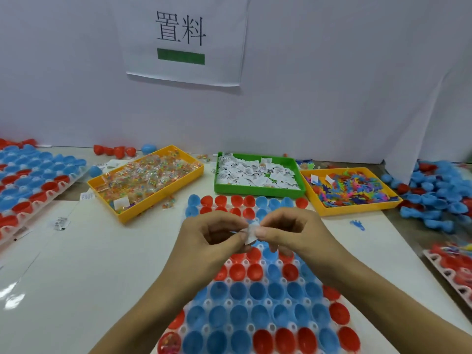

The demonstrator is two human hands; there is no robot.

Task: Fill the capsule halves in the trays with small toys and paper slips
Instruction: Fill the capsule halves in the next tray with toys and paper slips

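Both hands pinching one paper slip above the capsule tray.
The left hand and right hand grip a white paper slip between thumb and fingers, over the tray of red and blue capsule halves on the surface.

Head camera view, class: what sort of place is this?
Probably a hand-assembly packing station: a posted sign on the partition, sorted bins of paper slips and small toys, and a tray of capsule halves.

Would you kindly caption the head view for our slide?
Both hands pinch a paper slip above the tray of red and blue capsule halves.
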